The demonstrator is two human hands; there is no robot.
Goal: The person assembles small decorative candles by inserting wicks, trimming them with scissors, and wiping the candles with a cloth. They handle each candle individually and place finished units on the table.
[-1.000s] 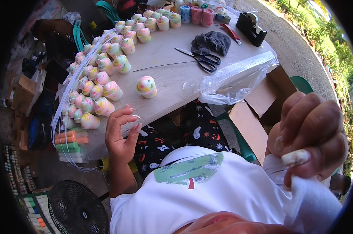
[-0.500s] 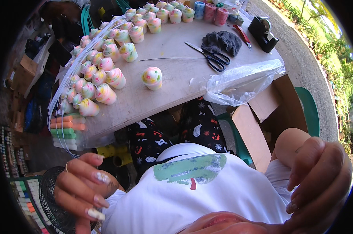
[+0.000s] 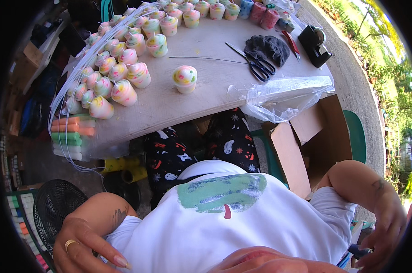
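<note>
In the head view, our left hand [image 3: 85,248] hangs low beside our body, well away from the table [image 3: 206,91]; its fingers are loosely spread and hold nothing. Our right hand [image 3: 383,241] is at our right side, also below the table, with fingers curled near a dark thing [image 3: 358,251] at the rim; we cannot tell if it grips it.

The candle [image 3: 185,78] stands alone near the middle of the table, upright, well apart from both hands. We judge it light, stiff, and a little fragile at the wick and the swirled top, with a smooth wax wall that may slip. The best hold seems to be around its sides, low on the body.

On the left part of the table many candles [image 3: 119,68] stand in rows, and long wicks [image 3: 62,104] hang over that edge. On the right part lie scissors [image 3: 256,63], a dark cloth [image 3: 267,48] and a tape dispenser [image 3: 316,43]. A clear bag [image 3: 283,95] lies on the near right edge, above a box [image 3: 306,145]. Nothing stands just beside the single candle.
</note>
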